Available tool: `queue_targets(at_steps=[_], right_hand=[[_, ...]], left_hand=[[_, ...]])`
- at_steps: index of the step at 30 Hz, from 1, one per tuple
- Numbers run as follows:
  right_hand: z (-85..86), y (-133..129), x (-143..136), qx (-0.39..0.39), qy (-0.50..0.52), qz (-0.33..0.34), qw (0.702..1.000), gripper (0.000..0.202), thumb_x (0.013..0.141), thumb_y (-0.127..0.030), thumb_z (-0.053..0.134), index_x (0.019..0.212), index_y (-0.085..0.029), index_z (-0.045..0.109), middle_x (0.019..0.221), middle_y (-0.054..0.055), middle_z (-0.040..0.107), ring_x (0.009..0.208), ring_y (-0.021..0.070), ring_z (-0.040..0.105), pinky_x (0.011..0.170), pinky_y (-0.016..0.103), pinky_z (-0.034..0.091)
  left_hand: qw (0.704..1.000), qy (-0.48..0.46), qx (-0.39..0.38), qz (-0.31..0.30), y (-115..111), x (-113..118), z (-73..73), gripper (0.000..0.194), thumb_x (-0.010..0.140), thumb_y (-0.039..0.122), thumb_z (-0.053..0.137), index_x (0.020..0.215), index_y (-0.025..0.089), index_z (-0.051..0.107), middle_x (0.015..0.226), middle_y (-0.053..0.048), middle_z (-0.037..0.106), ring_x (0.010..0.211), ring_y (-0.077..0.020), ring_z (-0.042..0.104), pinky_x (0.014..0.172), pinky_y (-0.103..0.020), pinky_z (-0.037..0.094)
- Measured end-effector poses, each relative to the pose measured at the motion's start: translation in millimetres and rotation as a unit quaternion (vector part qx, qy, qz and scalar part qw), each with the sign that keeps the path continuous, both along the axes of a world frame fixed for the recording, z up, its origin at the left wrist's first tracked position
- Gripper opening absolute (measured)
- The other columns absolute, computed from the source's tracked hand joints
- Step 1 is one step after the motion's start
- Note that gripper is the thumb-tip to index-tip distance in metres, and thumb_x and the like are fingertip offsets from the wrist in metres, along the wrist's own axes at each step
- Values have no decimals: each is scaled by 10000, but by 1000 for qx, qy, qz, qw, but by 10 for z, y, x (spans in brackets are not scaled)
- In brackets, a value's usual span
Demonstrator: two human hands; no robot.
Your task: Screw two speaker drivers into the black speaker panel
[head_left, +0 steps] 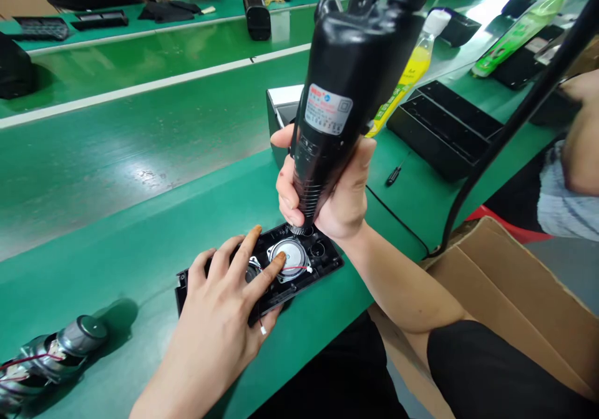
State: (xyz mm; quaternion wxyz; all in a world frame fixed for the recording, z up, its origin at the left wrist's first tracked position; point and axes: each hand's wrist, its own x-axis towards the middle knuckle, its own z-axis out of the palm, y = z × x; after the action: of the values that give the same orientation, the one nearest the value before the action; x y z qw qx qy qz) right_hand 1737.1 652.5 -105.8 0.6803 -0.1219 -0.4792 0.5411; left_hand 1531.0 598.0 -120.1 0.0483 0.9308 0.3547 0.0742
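A black electric screwdriver [327,88] hangs nose-down over the table, and my right hand [346,200] is wrapped round its lower body. Its tip meets the far edge of a black plastic speaker panel [322,266]; the bit itself is hidden. Across the panel's left part lies my left hand [224,300], gripping it with fingers over the top and the thumb at the near side. Orange coverings or stains show on two fingertips. One fingertip presses a round speaker driver [294,258] with a red wire. A second driver [253,270] is partly hidden under the fingers.
Stacked loose speaker drivers [56,356] stand at lower left. To the right are a small screwdriver [394,175], black housings [444,125], a yellow bottle [405,82], a cable [496,132] and a cardboard box [505,294]. Other people sit right and across the green bench.
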Motion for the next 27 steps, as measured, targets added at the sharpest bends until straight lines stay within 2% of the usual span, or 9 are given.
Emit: queue_targets(at_steps=[5,10,17,22,25,27], right_hand=[[6,-38,23,-15,-43,15,999,601,949,-755,419,1166,-227,606,645,-49,571,431,79,447,413,210,366],[-3,-56,-12,-21,-54,8,998,672,958,-786,337,1164,-183,553,603,-45,554,396,77,440,374,191,337],[-34,-99,-28,-29,-48,31,998,665,926,-805,418,1071,-166,535,601,-42,536,397,70,428,371,187,332],[-77,-84,-39,-22,-50,32,998,657,951,-761,431,1149,-150,566,615,-31,550,415,84,449,384,199,336],[-3,-79,-31,-13,-33,19,999,628,979,-712,427,1248,-161,562,615,-37,550,400,94,431,366,213,315],[156,-128,44,6,-21,4,1000,620,970,-716,442,1299,-201,548,629,-44,567,399,104,426,357,227,329]], left_hand=[[1000,5,-1,-2,6,-4,-4,495,913,441,657,1402,367,626,1612,-151,421,1359,-419,486,1024,-639,423],[1000,6,0,-5,16,-4,-3,501,901,450,666,1392,353,639,1618,-151,411,1365,-414,482,1043,-644,412],[1000,-11,-4,3,19,7,-17,483,892,456,662,1365,361,660,1596,-136,454,1380,-413,489,1054,-656,416],[1000,-10,-10,12,17,0,-19,487,893,471,664,1372,381,649,1615,-124,435,1411,-407,475,1090,-670,394],[1000,-2,-4,13,-1,-2,-23,521,886,496,674,1395,394,624,1624,-126,423,1416,-409,473,1098,-686,383],[1000,6,7,9,-30,-17,-24,577,874,528,689,1427,397,591,1640,-140,393,1416,-424,469,1092,-705,378]])
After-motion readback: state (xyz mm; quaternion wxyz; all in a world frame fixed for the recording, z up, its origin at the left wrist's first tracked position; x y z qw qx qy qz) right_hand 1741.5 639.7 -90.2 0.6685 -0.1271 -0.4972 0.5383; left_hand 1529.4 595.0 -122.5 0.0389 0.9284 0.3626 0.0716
